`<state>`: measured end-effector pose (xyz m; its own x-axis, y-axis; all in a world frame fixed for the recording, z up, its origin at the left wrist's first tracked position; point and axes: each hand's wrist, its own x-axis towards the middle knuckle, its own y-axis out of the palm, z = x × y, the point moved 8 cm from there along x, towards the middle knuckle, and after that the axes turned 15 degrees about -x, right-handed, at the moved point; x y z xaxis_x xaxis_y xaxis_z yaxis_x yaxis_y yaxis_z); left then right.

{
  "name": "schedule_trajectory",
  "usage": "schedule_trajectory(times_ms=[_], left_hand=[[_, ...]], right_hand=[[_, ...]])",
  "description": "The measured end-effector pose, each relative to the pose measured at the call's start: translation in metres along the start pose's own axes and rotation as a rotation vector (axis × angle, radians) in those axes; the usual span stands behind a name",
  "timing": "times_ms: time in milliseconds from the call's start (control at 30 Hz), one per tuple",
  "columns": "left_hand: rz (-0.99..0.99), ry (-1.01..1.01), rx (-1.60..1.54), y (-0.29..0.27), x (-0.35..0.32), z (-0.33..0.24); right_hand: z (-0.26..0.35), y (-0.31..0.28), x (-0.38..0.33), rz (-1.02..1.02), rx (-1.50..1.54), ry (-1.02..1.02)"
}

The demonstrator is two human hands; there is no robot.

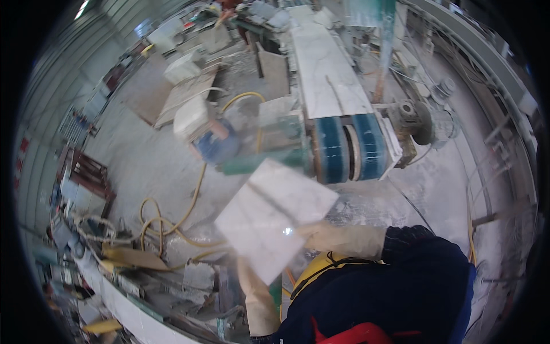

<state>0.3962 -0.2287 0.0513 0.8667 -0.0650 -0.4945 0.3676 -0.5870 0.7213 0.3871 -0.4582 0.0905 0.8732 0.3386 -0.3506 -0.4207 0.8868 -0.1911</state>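
Dark-blue clothing [378,292] lies nearest. Left hand [245,272] and right hand [315,234], both gloved, grasp a white slab [272,221], finger placement blurred; slab held before the blue-belted conveyor [332,149].

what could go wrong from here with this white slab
The white slab could slip from the left hand or right hand and chip. The looped yellow hose might trip the wearer. If the blue belts ahead are running, which I can't tell, they could catch a hand.
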Motion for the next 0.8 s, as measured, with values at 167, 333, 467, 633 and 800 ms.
schedule_trajectory(times_ms=[167, 333, 467, 633, 800], left_hand=[[0.082, -0.294, 0.186, 0.094, 0.019, 0.089], [0.282, -0.429, 0.373, 0.167, 0.051, 0.156], [0.519, -0.286, 0.562, 0.202, 0.076, 0.185], [0.277, -0.352, 0.425, 0.19, 0.102, 0.204], [0.502, -0.085, 0.656, 0.217, 0.124, 0.201]], right_hand=[[-0.067, -0.088, -0.035, -0.315, 0.234, 0.078], [-0.14, -0.134, -0.054, -0.446, 0.728, 0.086], [-0.152, -0.158, -0.056, -0.463, 1.296, -0.087], [-0.15, -0.171, -0.049, -0.464, 0.976, 0.009], [-0.185, -0.186, -0.022, -0.521, 0.956, -0.029]])
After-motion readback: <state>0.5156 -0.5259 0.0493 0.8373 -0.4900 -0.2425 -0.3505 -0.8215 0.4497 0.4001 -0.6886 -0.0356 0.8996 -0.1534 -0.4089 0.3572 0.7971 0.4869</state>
